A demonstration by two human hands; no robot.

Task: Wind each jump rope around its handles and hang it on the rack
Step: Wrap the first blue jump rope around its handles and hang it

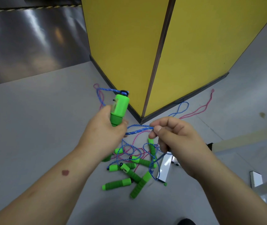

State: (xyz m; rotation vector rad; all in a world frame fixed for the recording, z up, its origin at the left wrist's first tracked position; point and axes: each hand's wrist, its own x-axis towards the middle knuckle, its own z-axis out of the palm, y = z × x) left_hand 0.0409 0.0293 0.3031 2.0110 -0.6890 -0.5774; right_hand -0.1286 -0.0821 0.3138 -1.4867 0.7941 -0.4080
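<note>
My left hand (104, 133) grips a green jump-rope handle (119, 109) upright, its counter head on top and blue cord (104, 90) leaving the cap. My right hand (176, 140) pinches a stretch of that blue cord (137, 131) between thumb and forefinger, close to the left hand. Its lower fingers also curl round more cord and a second green handle (152, 147) hanging below. On the floor beneath lies a pile of several green handles (126, 172) tangled in blue and pink cords.
A yellow pillar (145, 51) with a dark base stands just beyond the pile. Pink and blue loops (199, 109) trail along its base on the grey floor. White metal rack feet (163, 168) stand at the right. A dark shoe tip (186, 222) shows at the bottom.
</note>
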